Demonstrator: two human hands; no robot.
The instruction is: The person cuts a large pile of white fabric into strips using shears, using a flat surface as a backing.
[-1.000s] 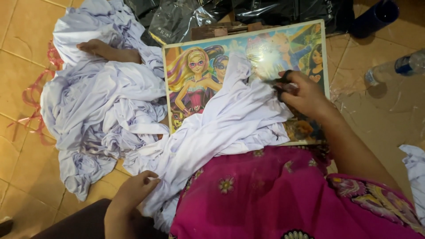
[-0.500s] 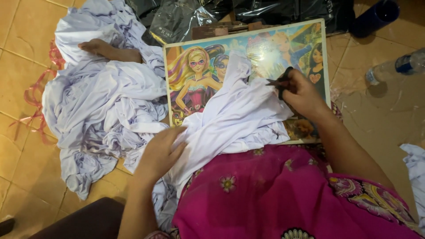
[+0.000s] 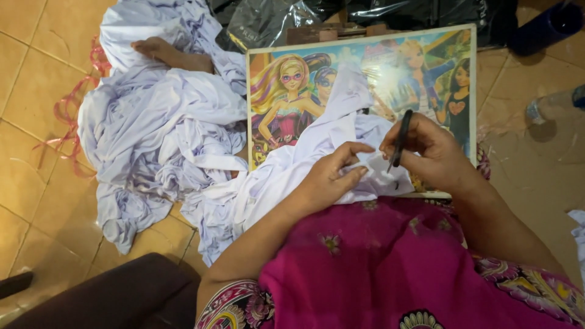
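A white garment (image 3: 304, 164) lies across a colourful cartoon picture board (image 3: 378, 73) on my lap. My left hand (image 3: 332, 176) pinches a fold of this white cloth near its edge. My right hand (image 3: 429, 149) grips a small black tool (image 3: 400, 140), thin and pointed down at the cloth just right of my left fingers. The two hands nearly touch over the fabric. The tool's tip is partly hidden by my fingers.
A big heap of white garments (image 3: 158, 122) covers the tiled floor at left, with a bare foot (image 3: 167, 53) showing on it. Black plastic bags (image 3: 286, 18) lie behind the board. A clear bottle (image 3: 557, 103) rests at right. Pink string (image 3: 67, 113) trails by the heap.
My left hand has come up from the lower left onto the cloth on the board. My right hand has shifted slightly toward me, the black tool now upright.
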